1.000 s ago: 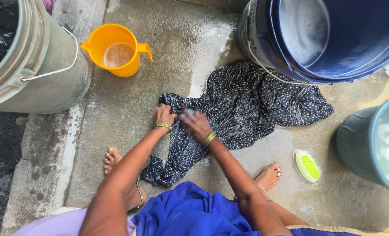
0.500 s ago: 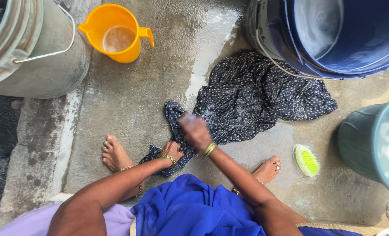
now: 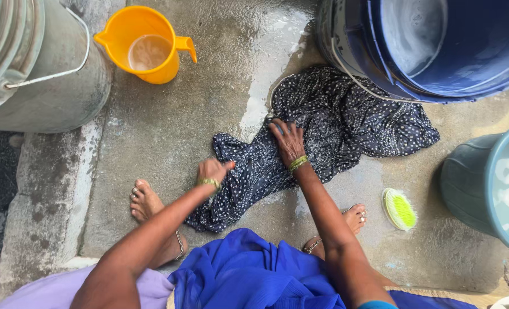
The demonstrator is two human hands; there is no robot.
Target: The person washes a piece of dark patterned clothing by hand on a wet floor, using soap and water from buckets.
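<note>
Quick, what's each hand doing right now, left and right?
Left hand: closed in a fist, gripping the near end of the dark dotted cloth.
Right hand: open, palm pressed flat on the same cloth, holding nothing.

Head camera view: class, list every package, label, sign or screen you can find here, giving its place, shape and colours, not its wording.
No packages, labels, signs or screens show in this view.
What stands here instead is unmarked washing gear: a yellow-orange jug, a grey metal bucket, a blue tub, a teal bucket and a green scrubbing brush around the dark dotted cloth.
</note>
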